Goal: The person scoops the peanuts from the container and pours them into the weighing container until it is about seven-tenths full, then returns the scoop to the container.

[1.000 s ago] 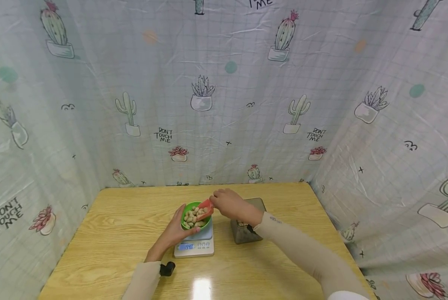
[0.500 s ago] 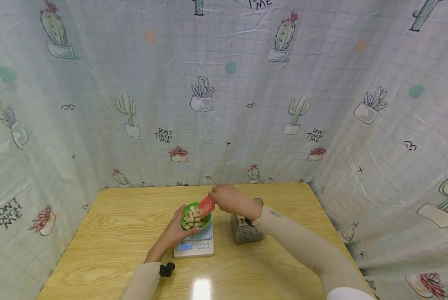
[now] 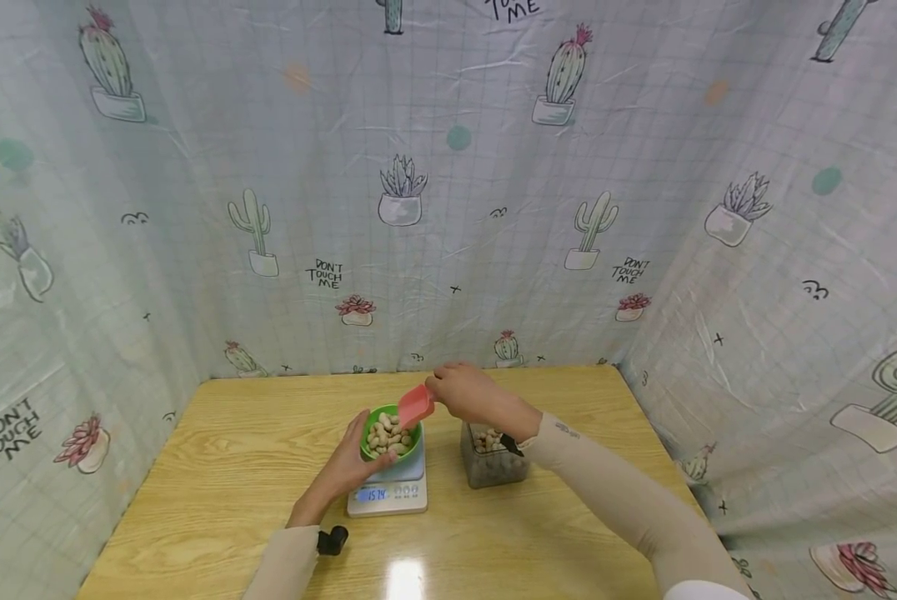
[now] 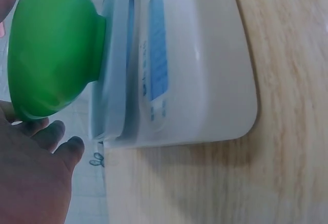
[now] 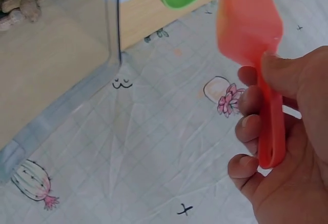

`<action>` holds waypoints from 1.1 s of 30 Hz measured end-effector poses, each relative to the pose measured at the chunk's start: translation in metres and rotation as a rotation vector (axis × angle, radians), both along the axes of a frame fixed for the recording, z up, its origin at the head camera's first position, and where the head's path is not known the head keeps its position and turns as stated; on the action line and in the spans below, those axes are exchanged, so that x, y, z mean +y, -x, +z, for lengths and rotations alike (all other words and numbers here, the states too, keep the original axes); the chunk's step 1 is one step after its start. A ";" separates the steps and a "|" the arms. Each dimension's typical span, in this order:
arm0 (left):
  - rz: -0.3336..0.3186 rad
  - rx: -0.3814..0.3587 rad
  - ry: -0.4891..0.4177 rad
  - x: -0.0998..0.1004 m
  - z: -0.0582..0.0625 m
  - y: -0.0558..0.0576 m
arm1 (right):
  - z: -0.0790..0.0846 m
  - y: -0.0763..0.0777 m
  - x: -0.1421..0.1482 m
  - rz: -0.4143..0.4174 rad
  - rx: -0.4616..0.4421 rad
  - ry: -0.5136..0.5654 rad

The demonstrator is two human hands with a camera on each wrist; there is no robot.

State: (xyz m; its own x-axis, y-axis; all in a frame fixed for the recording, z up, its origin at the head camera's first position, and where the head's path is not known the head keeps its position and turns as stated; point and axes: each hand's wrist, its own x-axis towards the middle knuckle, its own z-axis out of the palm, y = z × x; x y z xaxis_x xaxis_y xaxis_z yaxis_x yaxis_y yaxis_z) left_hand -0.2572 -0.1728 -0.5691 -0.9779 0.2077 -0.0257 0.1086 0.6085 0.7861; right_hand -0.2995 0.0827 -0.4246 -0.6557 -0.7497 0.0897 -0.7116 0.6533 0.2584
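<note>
A green bowl (image 4: 51,47) of unshelled peanuts (image 3: 387,437) sits on a white kitchen scale (image 3: 407,503) with a lit display. My left hand (image 3: 348,460) holds the bowl, thumb on the near rim and fingers along the left side. In the right wrist view, my right hand (image 5: 292,126) grips the handle of a red scoop (image 5: 248,21), fingers wrapped round it. The scoop is tilted above the bowl's far right rim, and no peanuts show in it. Below my right forearm stands a clear plastic box (image 3: 495,473) holding more peanuts, partly hidden by the arm.
Scale and box stand apart on a wooden table (image 3: 253,467). A cactus-print curtain (image 3: 448,250) hangs behind the table and along both sides.
The scoop has emptied into the bowl and lifted up out of it, with my right hand shifting slightly right. The scale's digits have dropped. My left hand stays on the bowl.
</note>
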 end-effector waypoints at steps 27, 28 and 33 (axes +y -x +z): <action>-0.038 0.257 0.085 -0.002 0.063 -0.019 | -0.012 -0.031 0.079 -0.113 -0.024 0.339; -0.045 0.270 0.095 -0.002 0.065 -0.021 | -0.012 -0.033 0.082 -0.127 -0.027 0.351; -0.082 0.341 0.165 0.003 0.079 -0.022 | -0.016 -0.041 0.102 -0.170 -0.030 0.385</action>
State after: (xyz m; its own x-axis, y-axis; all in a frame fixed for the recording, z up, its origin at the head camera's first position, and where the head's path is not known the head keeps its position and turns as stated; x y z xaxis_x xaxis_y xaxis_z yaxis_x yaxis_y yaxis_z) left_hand -0.2354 -0.1698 -0.4898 -0.9163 0.3059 0.2586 0.4005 0.7021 0.5887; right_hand -0.2582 0.1845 -0.4407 -0.7737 -0.5459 0.3215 -0.5888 0.8069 -0.0468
